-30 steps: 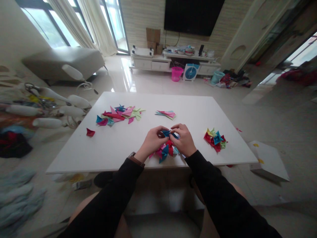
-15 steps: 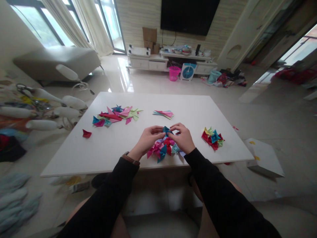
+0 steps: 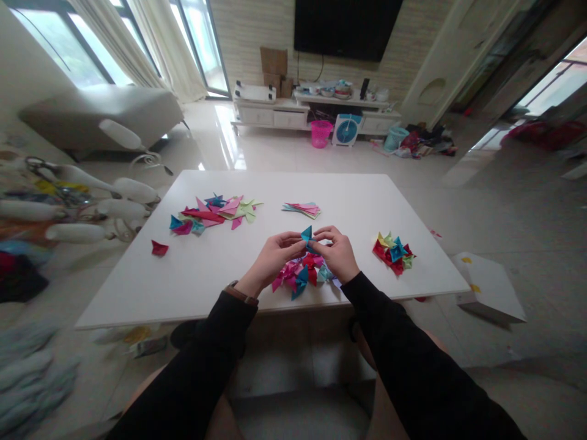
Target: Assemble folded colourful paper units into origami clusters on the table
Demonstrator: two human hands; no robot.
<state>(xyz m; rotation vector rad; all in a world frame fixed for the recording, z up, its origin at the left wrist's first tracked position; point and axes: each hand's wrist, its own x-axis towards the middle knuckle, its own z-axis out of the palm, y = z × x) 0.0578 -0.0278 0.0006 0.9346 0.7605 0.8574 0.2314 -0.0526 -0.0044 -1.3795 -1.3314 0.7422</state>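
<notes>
Between my two hands is a small blue origami piece (image 3: 307,234), its pointed tip turned up. My left hand (image 3: 277,252) pinches its left side between thumb and fingers. On the other side, my right hand (image 3: 337,252) grips it with thumb and fingertips, which hide part of the paper. Just below my hands lies a pile of folded paper pieces (image 3: 290,275) in pink, red, blue and purple, partly covered by the right hand. A fanned stack of folded paper strips (image 3: 302,209) rests beyond my fingers.
On the white table (image 3: 220,269), a heap of origami pieces (image 3: 215,214) lies at left, with a lone red piece (image 3: 159,248) nearby. A smaller colourful cluster (image 3: 393,252) sits at right. A white box (image 3: 490,287) stands on the floor beyond the right edge.
The blue origami piece has turned in my fingers, so its point now stands up higher. My hands keep nearly the same place, and the view has shifted slightly.
</notes>
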